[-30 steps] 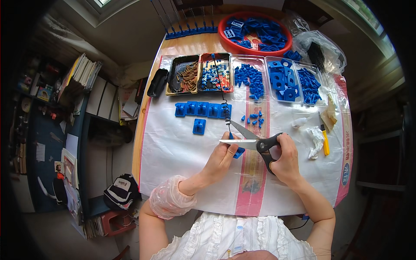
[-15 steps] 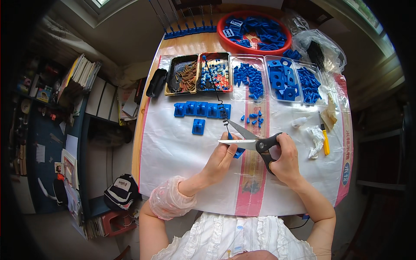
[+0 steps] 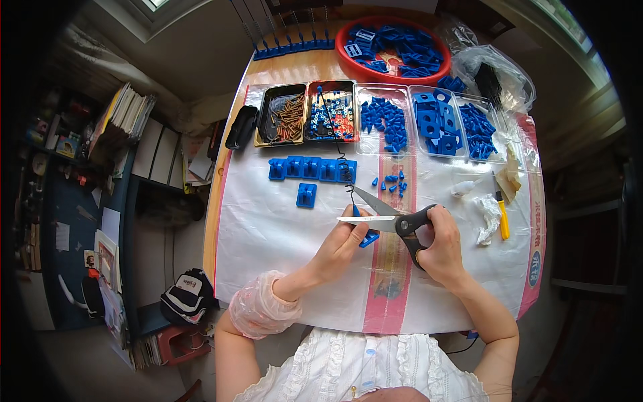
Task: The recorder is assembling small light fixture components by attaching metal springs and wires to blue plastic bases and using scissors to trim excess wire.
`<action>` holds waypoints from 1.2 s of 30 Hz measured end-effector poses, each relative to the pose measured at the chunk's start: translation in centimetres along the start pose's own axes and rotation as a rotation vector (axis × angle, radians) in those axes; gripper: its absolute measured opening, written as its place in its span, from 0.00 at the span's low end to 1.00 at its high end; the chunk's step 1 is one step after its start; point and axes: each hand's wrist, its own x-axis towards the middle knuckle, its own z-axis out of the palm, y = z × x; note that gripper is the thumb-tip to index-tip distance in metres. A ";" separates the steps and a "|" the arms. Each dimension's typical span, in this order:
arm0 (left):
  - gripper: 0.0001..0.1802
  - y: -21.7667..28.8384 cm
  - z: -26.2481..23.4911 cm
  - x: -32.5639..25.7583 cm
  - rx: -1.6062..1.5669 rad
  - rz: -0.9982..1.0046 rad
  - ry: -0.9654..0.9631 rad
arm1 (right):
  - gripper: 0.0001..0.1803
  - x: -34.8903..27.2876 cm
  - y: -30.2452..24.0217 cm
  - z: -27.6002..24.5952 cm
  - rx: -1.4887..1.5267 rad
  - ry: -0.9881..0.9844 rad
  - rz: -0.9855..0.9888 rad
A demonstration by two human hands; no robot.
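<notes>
My right hand (image 3: 442, 249) has its fingers in the black handles of a pair of scissors (image 3: 414, 222). The blades are spread, the lower one lying just over my left fingertips. My left hand (image 3: 336, 249) pinches a blue plastic piece (image 3: 368, 238) that is partly hidden behind the fingers and blade. From its cone-shaped top a black coiled wire (image 3: 347, 173) runs up and away, ending in a small blue tip (image 3: 319, 89) over the trays. Beyond my left hand lies a single blue square base (image 3: 307, 195), with a row of similar blue bases (image 3: 311, 168) behind it.
Trays hold copper-coloured screws (image 3: 289, 117), small nuts (image 3: 328, 120), blue cones (image 3: 385, 117) and flat blue plates (image 3: 435, 124). A red basin (image 3: 341, 57) of blue parts stands at the back. Loose blue cones (image 3: 392, 181), a yellow-handled knife (image 3: 504, 218) and crumpled paper (image 3: 489, 221) lie nearer.
The blue piece in my left hand has tilted or shifted slightly, and the coiled wire has swayed a little. Both hands and the spread scissors stay almost in place.
</notes>
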 end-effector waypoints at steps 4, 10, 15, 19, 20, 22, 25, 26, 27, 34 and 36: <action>0.17 0.1 0.2 -0.1 -0.044 0.000 -0.001 | 0.19 0.0 -0.1 0.0 0.002 -0.006 -0.004; 0.17 0.4 0.0 -0.1 -0.146 -0.067 -0.034 | 0.19 -0.1 0.1 0.0 0.000 0.002 -0.008; 0.17 0.4 -0.2 -0.1 -0.167 -0.089 -0.058 | 0.19 -0.1 0.3 0.0 -0.006 -0.006 -0.008; 0.17 0.5 -0.1 -0.1 -0.156 -0.102 -0.063 | 0.20 -0.1 0.2 0.0 -0.011 -0.012 -0.018; 0.17 0.5 -0.1 -0.2 -0.152 -0.106 -0.066 | 0.20 -0.1 0.2 0.0 -0.014 -0.013 -0.020; 0.17 0.5 0.0 -0.2 -0.145 -0.112 -0.072 | 0.20 -0.1 0.2 -0.1 -0.020 -0.016 -0.023; 0.16 0.5 -0.2 -0.1 -0.123 -0.097 -0.067 | 0.20 -0.1 0.2 0.0 -0.013 -0.020 -0.015; 0.16 0.5 -0.2 -0.1 -0.136 -0.100 -0.068 | 0.20 -0.1 0.2 0.0 -0.013 -0.016 -0.015; 0.16 0.6 -0.2 -0.1 -0.148 -0.102 -0.069 | 0.20 -0.2 0.2 0.0 -0.013 -0.012 -0.016; 0.15 0.4 -0.1 -0.1 -0.224 -0.118 -0.064 | 0.20 -0.2 0.1 0.1 -0.006 -0.012 -0.010; 0.16 0.2 -0.1 -0.2 -0.215 -0.108 -0.065 | 0.19 -0.2 0.0 0.1 -0.001 -0.011 -0.009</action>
